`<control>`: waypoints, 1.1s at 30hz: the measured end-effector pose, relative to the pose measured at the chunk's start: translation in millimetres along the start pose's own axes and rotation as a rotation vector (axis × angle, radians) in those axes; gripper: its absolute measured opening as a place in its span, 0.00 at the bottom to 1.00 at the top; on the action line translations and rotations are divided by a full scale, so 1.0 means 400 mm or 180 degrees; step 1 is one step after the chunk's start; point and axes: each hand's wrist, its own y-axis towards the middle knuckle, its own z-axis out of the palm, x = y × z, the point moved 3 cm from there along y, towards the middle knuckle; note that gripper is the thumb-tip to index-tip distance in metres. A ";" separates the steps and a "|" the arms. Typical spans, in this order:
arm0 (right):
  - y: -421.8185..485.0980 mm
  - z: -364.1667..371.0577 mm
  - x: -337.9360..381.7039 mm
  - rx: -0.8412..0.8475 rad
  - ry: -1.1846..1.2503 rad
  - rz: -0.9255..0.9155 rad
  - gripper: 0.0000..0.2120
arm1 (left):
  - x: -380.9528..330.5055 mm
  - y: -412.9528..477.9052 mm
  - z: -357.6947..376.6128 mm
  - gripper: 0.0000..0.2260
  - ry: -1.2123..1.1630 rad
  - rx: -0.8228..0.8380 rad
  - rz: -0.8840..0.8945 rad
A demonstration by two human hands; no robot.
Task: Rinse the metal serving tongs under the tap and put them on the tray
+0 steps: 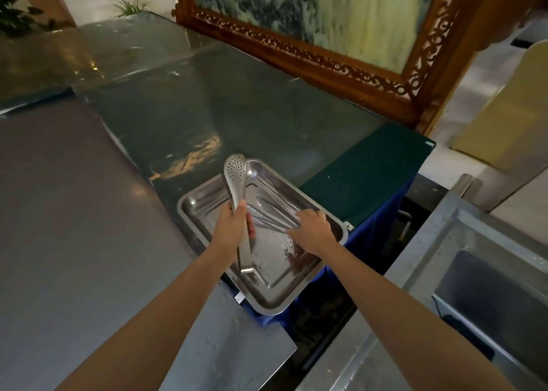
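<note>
Head view shows a long bench (207, 117) under glossy sheeting, with a carved wooden frame (326, 64) behind it and a steel sink (486, 289) at lower right; no tap is visible. A steel tray (189, 209) sits at the bench's near end, one corner overhanging the edge above a blue cloth (376, 230). Another utensil, possibly a second pair of tongs (267, 212), lies in the tray under the right hand (311, 227), which rests on it with fingers spread; whether that grip is closed on it cannot be told. The left hand (231, 227) is closed around the metal serving tongs (235, 180), held upright above the tray, perforated head up. Risk, as a judgement: wet metal may slip through the left grip, and pressing on the overhanging corner could tip the tray.
</note>
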 end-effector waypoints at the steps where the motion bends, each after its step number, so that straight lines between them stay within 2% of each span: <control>1: -0.011 -0.021 0.021 -0.0094 0.0268 -0.0139 0.24 | -0.005 0.002 0.009 0.10 -0.0226 0.0053 -0.0087; 3: -0.040 -0.062 0.072 -0.0118 0.0902 -0.0442 0.18 | -0.020 0.007 0.029 0.11 -0.0576 0.0203 -0.0101; 7: -0.101 -0.113 0.164 0.0401 0.2123 -0.0681 0.21 | -0.049 0.017 0.069 0.18 -0.0993 0.0422 -0.0113; 10: -0.111 -0.127 0.183 0.0328 0.2268 -0.0743 0.18 | -0.056 0.022 0.085 0.23 -0.1024 0.0497 -0.0196; 12: -0.109 -0.135 0.180 0.0251 0.2392 -0.0766 0.18 | -0.059 0.019 0.086 0.22 -0.0702 0.0658 -0.0084; 14: -0.109 -0.136 0.171 0.0091 0.2488 -0.0807 0.13 | -0.059 0.016 0.078 0.21 -0.0481 0.0836 0.0092; 16: -0.107 -0.132 0.160 -0.0245 0.2289 -0.0781 0.09 | -0.063 0.012 0.056 0.18 -0.0016 0.0865 0.0389; 19: -0.105 -0.090 0.143 -0.0501 0.1637 -0.0659 0.14 | -0.046 0.018 -0.017 0.11 0.1963 0.0320 0.1204; 21: -0.104 -0.036 0.127 -0.0386 0.1295 -0.0478 0.14 | -0.006 0.021 -0.081 0.11 0.2858 -0.0051 0.1316; 23: -0.106 0.019 0.115 -0.0227 0.1086 -0.0334 0.14 | 0.037 0.023 -0.141 0.14 0.3261 -0.0328 0.1022; 26: -0.108 0.078 0.114 -0.0031 0.0886 -0.0225 0.18 | 0.086 0.025 -0.171 0.15 0.3833 -0.0218 0.0862; 29: -0.103 0.110 0.122 0.0060 0.0706 -0.0171 0.19 | 0.115 0.019 -0.165 0.14 0.4044 -0.0104 0.0823; 33: -0.107 0.140 0.125 0.0128 0.0476 0.0041 0.18 | 0.134 0.005 -0.161 0.12 0.4104 -0.0263 0.0963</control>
